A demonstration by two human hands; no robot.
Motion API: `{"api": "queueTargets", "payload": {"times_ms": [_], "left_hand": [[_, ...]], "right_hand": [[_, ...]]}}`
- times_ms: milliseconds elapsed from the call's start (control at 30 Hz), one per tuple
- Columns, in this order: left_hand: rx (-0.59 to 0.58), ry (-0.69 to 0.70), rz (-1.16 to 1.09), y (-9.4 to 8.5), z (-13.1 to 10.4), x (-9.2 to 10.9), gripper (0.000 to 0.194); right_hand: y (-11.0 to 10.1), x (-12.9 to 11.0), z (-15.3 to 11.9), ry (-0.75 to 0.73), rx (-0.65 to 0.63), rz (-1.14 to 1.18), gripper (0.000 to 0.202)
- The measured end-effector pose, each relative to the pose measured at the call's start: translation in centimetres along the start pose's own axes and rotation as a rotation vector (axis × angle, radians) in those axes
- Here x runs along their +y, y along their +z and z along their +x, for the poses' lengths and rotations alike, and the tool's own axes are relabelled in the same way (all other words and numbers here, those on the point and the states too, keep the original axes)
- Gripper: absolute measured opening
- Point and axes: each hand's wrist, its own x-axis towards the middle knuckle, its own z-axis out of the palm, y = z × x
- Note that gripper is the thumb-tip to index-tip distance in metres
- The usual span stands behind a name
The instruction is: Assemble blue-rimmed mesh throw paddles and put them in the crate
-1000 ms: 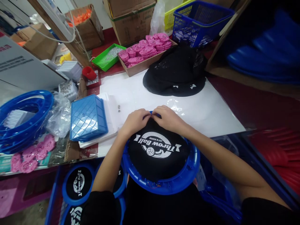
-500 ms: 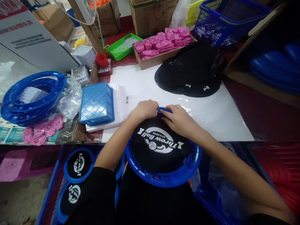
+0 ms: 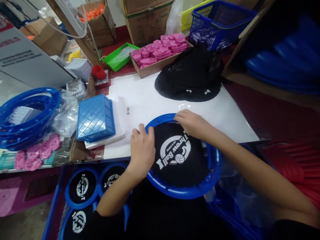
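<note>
A round throw-ball net (image 3: 175,180) sits at the table's front edge, in front of my body. It has black mesh with white "Throw Ball" lettering inside a blue plastic ring (image 3: 183,192). My left hand (image 3: 143,151) is at the ring's left side, thumb toward the mesh and fingers outside, closed on the rim. Across the far rim, my right hand (image 3: 193,124) has its fingers curled over the blue plastic. Beyond it, a pile of black mesh pieces (image 3: 190,76) lies on the white sheet (image 3: 140,90).
An upturned blue basket (image 3: 96,116) stands left of the hands. Behind are a box of pink pieces (image 3: 160,51), a green tray (image 3: 118,58) and a blue crate (image 3: 220,25). Blue rings (image 3: 27,116) lie far left. Several finished-looking nets (image 3: 82,188) rest below the table edge.
The net has turned so its lettering slants up to the right. My left hand has moved from the far rim to the left side; my right hand stays at the far rim. The view shifted.
</note>
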Motion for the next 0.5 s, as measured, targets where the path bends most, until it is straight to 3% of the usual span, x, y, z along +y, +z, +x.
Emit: {"api": "queueTargets", "payload": {"times_ms": [100,167,333,500], "left_hand": [[0.041,0.220,-0.001,0.7,1.5,0.9,0.022],[0.038,0.282,-0.007,1.8,2.6,0.6,0.019],[0.047,0.344,-0.078,3.6,3.6,-0.7,0.028],[-0.004,0.305,-0.406,2.9,4.1,-1.8,0.008]], "right_hand": [[-0.1,0.6,1.1,-0.041,0.093,0.056,0.033],[-0.1,0.4,1.0,-0.053,0.127,0.035,0.028],[0.1,0.1,-0.5,-0.012,0.071,-0.022,0.023],[-0.1,1.0,-1.5,-0.007,0.024,0.116,0.026]]}}
